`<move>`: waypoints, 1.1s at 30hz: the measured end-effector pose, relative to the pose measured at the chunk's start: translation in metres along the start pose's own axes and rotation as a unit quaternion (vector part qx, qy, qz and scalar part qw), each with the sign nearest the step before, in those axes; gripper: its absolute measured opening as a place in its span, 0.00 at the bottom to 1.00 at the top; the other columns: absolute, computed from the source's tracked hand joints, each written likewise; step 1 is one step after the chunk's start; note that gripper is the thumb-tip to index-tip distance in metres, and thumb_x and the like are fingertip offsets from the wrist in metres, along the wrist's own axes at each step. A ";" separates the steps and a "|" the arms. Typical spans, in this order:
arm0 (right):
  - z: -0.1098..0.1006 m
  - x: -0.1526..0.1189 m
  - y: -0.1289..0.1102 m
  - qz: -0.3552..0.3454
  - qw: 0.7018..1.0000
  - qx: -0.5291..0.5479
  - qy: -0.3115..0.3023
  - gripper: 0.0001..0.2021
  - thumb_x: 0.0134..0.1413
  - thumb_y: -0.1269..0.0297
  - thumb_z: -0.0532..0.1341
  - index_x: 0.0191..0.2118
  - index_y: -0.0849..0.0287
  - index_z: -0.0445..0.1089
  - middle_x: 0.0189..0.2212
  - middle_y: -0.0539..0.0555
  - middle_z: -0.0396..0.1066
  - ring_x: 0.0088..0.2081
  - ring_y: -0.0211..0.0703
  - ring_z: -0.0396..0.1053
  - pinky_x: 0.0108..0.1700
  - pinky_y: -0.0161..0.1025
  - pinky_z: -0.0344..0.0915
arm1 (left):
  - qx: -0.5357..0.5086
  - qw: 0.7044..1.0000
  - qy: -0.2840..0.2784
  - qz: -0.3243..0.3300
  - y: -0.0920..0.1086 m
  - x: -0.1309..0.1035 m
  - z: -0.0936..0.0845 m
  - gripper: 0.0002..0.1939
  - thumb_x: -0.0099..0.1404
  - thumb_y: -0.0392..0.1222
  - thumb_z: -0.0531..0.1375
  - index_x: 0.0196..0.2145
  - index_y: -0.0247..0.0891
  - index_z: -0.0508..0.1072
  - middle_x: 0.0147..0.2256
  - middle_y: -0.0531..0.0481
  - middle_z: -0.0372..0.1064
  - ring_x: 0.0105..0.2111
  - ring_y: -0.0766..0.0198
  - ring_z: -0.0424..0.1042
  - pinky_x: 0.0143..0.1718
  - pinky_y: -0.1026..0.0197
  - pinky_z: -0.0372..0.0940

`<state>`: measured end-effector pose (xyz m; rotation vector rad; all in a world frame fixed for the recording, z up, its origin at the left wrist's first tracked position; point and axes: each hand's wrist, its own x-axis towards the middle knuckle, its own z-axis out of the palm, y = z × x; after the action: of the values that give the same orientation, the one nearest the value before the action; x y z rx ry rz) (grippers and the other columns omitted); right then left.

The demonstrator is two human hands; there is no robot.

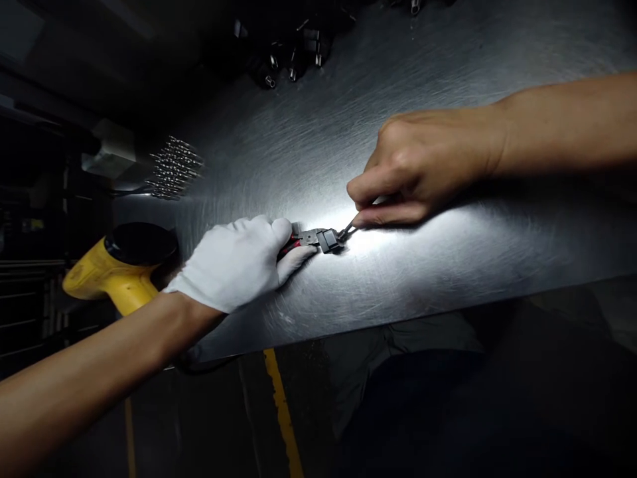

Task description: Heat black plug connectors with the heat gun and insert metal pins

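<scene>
My left hand [239, 262], in a white glove, is closed around red-handled pliers [309, 237]. At the jaws of the pliers is a small dark block-shaped part [328, 240], close over the metal table. My right hand [408, 176] is bare and closed in a pinch. A thin dark metal piece [349, 228] runs from its fingertips to the right side of the block-shaped part. Whether that piece is a tool or belongs to the part, I cannot tell. Most of the pliers' handles are hidden in the glove.
The metal table [438, 272] ends at a front edge below my hands. A yellow and black handheld scanner-like device [119, 265] stands left of my left wrist. Behind it lies a bundle of shiny metal pieces [174, 167] near a pale box [112, 149]. Several black parts with metal tips [293, 63] lie at the back.
</scene>
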<state>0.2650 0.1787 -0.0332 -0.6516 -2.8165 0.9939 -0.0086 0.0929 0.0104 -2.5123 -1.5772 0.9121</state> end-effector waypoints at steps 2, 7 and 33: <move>-0.001 0.004 0.003 0.040 0.999 0.018 -0.024 0.18 0.59 0.46 0.63 0.35 0.58 0.77 0.23 0.39 0.71 0.31 0.28 0.64 0.37 0.41 0.53 | 0.001 1.000 -0.004 0.004 -0.002 0.003 0.001 0.33 0.70 0.67 0.41 0.45 0.38 0.73 0.36 0.39 0.72 0.33 0.46 0.73 0.32 0.51 0.65; 0.001 0.008 0.011 -0.124 0.986 -0.103 0.039 0.20 0.67 0.47 0.56 0.36 0.58 0.74 0.19 0.38 0.60 0.25 0.29 0.53 0.35 0.44 0.50 | -0.011 1.000 -0.010 0.006 -0.003 0.004 -0.001 0.33 0.70 0.68 0.41 0.42 0.38 0.73 0.35 0.39 0.71 0.32 0.47 0.73 0.32 0.52 0.65; 0.015 -0.022 -0.027 0.009 0.977 -0.070 0.200 0.26 0.66 0.51 0.58 0.18 0.57 0.65 0.12 0.42 0.55 0.17 0.30 0.51 0.24 0.39 0.47 | -0.077 0.988 0.085 -0.101 0.014 -0.011 0.012 0.25 0.72 0.61 0.44 0.41 0.40 0.70 0.37 0.41 0.73 0.34 0.52 0.72 0.32 0.55 0.59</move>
<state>0.2719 0.1419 -0.0265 -0.7922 -2.5384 0.5882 -0.0063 0.0737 0.0013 -2.3907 -1.8642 0.5569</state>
